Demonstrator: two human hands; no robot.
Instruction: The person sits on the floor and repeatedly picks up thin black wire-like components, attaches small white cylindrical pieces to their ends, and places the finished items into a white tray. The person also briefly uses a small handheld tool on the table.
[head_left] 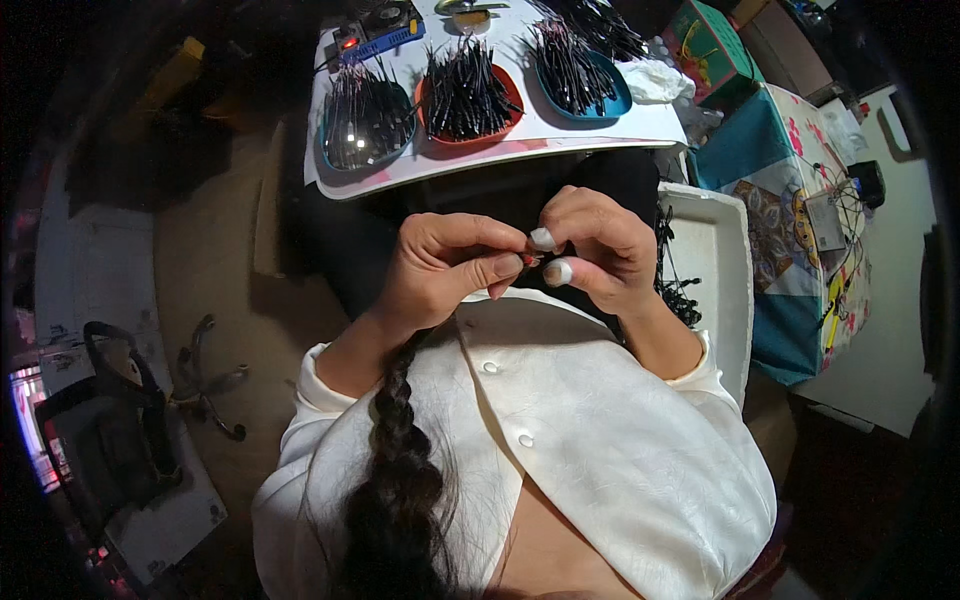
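Note:
My left hand (450, 262) pinches a small dark piece with a red part (531, 260) between thumb and forefinger, above my lap. Opposite it, my right hand (605, 245) closes its thumb and forefinger about the same piece; both of those fingertips have white coverings. The piece is mostly hidden by fingers, so its exact kind does not show. Beyond my hands, short black wires (468, 95) stand bunched in an orange tray (487, 138). Similar black wires fill a blue tray (612, 108) to its right and a teal-rimmed tray (326, 150) to its left.
The white table (430, 174) ends just past my hands. On it are a blue device with a red light (385, 40) and crumpled white tissue (655, 82). A white foam box (728, 240) with black cables (680, 295) stands at my right. Farther right is a cloth-covered surface (770, 330).

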